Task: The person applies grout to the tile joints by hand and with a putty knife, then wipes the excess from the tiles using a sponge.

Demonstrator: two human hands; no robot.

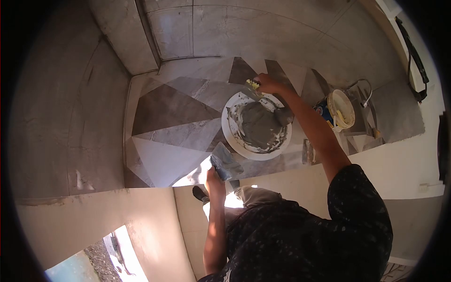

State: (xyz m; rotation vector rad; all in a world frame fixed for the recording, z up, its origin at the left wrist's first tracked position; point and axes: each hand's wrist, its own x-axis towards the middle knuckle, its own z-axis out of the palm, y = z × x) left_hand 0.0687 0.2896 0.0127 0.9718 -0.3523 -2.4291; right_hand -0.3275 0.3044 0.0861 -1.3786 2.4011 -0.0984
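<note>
A round white basin (229,134) stands on the patterned tile counter and holds grey paste (259,126). At the basin's far rim is my right hand (270,84), its fingers closed round a yellowish sponge-like handle (252,84) of a tool whose lower part is in the basin. Nearer my body, left of the basin's front edge, my left hand (213,177) grips a wide flat metal blade (225,162) smeared with grey. Another grey-coated piece (283,116) lies at the basin's right side.
Right of my right forearm, a white bucket (342,109) lies tilted beside a curved metal faucet (367,94). A small block (308,151) rests near the counter's front edge. Tiled walls (70,117) rise at the left and back. A black cable (413,61) hangs at the upper right.
</note>
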